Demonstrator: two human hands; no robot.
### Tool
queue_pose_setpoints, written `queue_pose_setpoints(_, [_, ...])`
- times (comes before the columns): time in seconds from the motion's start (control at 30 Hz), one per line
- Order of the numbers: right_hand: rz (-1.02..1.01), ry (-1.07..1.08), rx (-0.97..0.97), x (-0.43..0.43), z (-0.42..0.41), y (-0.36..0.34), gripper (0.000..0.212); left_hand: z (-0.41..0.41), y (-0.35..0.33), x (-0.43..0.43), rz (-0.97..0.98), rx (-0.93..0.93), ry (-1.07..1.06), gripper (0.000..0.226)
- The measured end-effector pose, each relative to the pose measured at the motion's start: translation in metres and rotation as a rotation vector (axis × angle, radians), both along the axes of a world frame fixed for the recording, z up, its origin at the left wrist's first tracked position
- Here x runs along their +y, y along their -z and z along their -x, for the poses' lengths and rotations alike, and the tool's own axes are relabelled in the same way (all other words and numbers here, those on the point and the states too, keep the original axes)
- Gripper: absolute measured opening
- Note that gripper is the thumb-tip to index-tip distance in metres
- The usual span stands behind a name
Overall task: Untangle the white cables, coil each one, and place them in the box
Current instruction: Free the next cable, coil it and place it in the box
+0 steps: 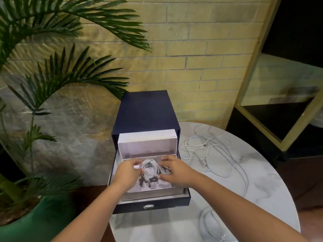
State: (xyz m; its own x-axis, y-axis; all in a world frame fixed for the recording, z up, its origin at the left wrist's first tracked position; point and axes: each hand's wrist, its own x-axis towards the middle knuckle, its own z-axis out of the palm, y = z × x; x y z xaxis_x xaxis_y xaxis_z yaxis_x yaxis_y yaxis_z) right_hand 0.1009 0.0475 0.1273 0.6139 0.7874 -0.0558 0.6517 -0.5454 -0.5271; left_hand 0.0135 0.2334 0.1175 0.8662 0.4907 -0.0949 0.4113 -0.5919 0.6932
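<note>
Your left hand (128, 172) and right hand (174, 172) both grip the coil (150, 169), held low in the box (166, 203) tray. The tangle (209, 154) lies on the table (258, 189), right of the box and nearer your right hand. Reach that way next.

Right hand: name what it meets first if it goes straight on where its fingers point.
Likely the coiled cables in the box, just ahead of the right hand; depth is unclear.

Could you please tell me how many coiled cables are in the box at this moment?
2 show: one coil in the box's middle, held by the left hand; one smaller coil under the right hand. Hands may hide others.
</note>
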Motion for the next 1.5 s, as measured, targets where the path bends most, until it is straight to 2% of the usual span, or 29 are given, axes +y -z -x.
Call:
queue_pose_setpoints(0.07, [-0.070, 0.018, -0.008, -0.007, -0.002, -0.002, 0.048, -0.002, -0.008, -0.006, -0.062, 0.053, -0.020, 0.027])
queue_pose_setpoints(0.13, [-0.155, 0.021, -0.045, -0.018, -0.006, -0.005, 0.040, -0.004, -0.019, -0.016, -0.208, 0.096, -0.020, 0.029])
queue_pose_setpoints(0.23, [-0.255, 0.016, -0.086, -0.038, -0.015, -0.010, 0.027, -0.010, -0.037, -0.039, -0.337, 0.036, -0.011, 0.027])
queue_pose_setpoints(0.37, [-0.306, 0.041, -0.098, -0.077, -0.029, -0.013, 0.017, -0.024, -0.046, -0.083, -0.276, -0.094, 0.061, 0.015])
queue_pose_setpoints(0.53, [-0.280, 0.120, -0.045, -0.141, -0.049, 0.003, 0.014, -0.038, -0.036, -0.153, -0.121, -0.251, 0.211, 0.010])
queue_pose_setpoints(0.63, [-0.199, 0.153, 0.007, -0.177, -0.053, 0.021, 0.016, -0.043, -0.018, -0.192, -0.058, -0.240, 0.333, 0.010])
queue_pose_setpoints(0.8, [-0.001, 0.159, 0.087, -0.224, -0.050, 0.057, 0.020, -0.044, 0.028, -0.235, 0.009, -0.051, 0.379, 0.013])
queue_pose_setpoints(0.97, [0.169, 0.103, 0.140, -0.249, -0.045, 0.096, 0.024, -0.027, 0.068, -0.254, 0.035, 0.313, 0.348, 0.010])
queue_pose_setpoints(1.07, [0.191, 0.059, 0.153, -0.254, -0.039, 0.110, 0.025, -0.011, 0.088, -0.262, -0.136, 0.498, 0.451, 0.016])
queue_pose_setpoints(1.17, [0.184, 0.003, 0.158, -0.255, -0.034, 0.118, 0.026, -0.002, 0.098, -0.267, -0.331, 0.554, 0.549, 0.015])
queue_pose_setpoints(1.4, [0.056, -0.074, 0.107, -0.252, -0.033, 0.115, 0.035, -0.014, 0.079, -0.265, -0.522, 0.382, 0.538, 0.026])
queue_pose_setpoints(1.5, [-0.004, -0.079, 0.106, -0.249, -0.042, 0.106, 0.026, -0.032, 0.055, -0.262, -0.524, 0.221, 0.501, 0.023])
